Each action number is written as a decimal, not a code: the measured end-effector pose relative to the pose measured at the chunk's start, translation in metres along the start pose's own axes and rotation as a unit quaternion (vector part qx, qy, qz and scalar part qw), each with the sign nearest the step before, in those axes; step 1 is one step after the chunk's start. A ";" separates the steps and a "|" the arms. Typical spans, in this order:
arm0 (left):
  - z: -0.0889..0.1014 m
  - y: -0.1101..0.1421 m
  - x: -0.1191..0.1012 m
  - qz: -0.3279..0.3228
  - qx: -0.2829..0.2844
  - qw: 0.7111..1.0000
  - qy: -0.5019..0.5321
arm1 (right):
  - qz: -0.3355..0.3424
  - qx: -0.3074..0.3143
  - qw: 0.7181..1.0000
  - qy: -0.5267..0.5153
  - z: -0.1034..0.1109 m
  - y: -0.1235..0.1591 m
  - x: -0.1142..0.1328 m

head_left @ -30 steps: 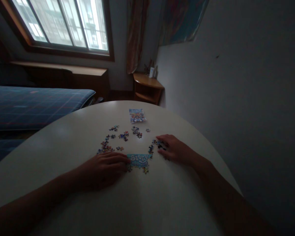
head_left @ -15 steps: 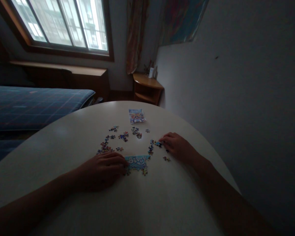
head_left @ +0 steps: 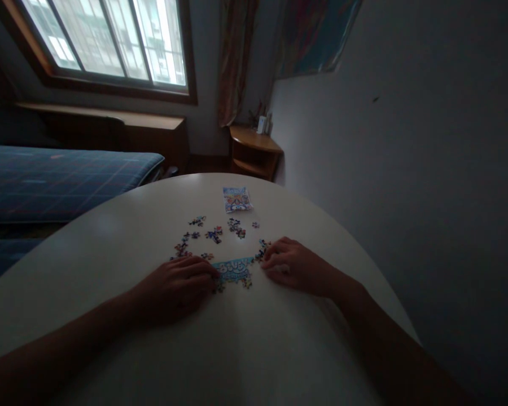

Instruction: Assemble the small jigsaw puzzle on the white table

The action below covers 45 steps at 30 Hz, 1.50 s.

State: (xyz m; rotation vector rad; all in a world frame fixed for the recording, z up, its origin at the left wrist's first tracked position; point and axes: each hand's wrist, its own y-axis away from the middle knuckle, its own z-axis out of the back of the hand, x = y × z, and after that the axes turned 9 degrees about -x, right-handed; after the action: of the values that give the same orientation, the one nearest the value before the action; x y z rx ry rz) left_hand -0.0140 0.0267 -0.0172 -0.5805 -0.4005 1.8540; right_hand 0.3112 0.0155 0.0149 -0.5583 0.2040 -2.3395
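A joined strip of jigsaw puzzle [head_left: 233, 270], light blue with pale lettering, lies flat on the table, with uneven lower edges. My left hand [head_left: 182, 282] rests at its left end, fingers laid flat and close together, the tips touching it. To the right of the strip, my right hand [head_left: 290, 265] is closed in a pinch, thumb and forefinger curled round a small gap. Its fingertips press on a cluster of jigsaw pieces [head_left: 262, 249], partly covering them. Several loose jigsaw pieces [head_left: 214, 234] are scattered beyond my left hand.
A printed puzzle packet [head_left: 237, 199] lies toward the far side of the round white table [head_left: 161, 197]. A single piece [head_left: 255, 224] sits apart. Beyond are a plaid mattress [head_left: 68, 180] at left, a corner cabinet [head_left: 256, 141] and a wall [head_left: 406, 169] close at right.
My right hand has moved left and slightly nearer, toward the strip. The strip has shifted slightly away from me and tilted. My left hand stays at its left end.
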 end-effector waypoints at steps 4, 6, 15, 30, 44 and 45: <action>-0.002 0.002 0.001 0.005 -0.002 1.000 -0.003 | -0.027 -0.032 0.998 0.036 -0.006 -0.002 0.003; -0.002 0.003 0.001 0.010 -0.002 1.000 -0.009 | -0.032 -0.043 0.997 0.063 -0.009 -0.003 0.004; -0.001 0.002 0.001 0.006 0.008 1.000 -0.025 | -0.081 -0.009 0.996 0.034 -0.001 -0.007 0.013; -0.002 0.003 0.002 0.007 0.025 0.999 -0.021 | -0.102 0.008 0.995 -0.017 -0.002 0.000 0.011; -0.002 0.005 0.002 0.017 0.026 0.999 -0.008 | -0.162 -0.041 0.983 0.075 0.001 0.002 -0.005; -0.002 0.005 0.002 0.016 0.026 1.000 -0.007 | -0.164 -0.049 0.982 0.082 -0.001 0.001 -0.007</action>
State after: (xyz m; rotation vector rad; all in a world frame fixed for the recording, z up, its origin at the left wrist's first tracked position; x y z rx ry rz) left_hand -0.0169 0.0271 -0.0220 -0.5425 -0.3525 1.8946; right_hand 0.3162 0.0192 0.0110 -0.4740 0.3268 -2.7108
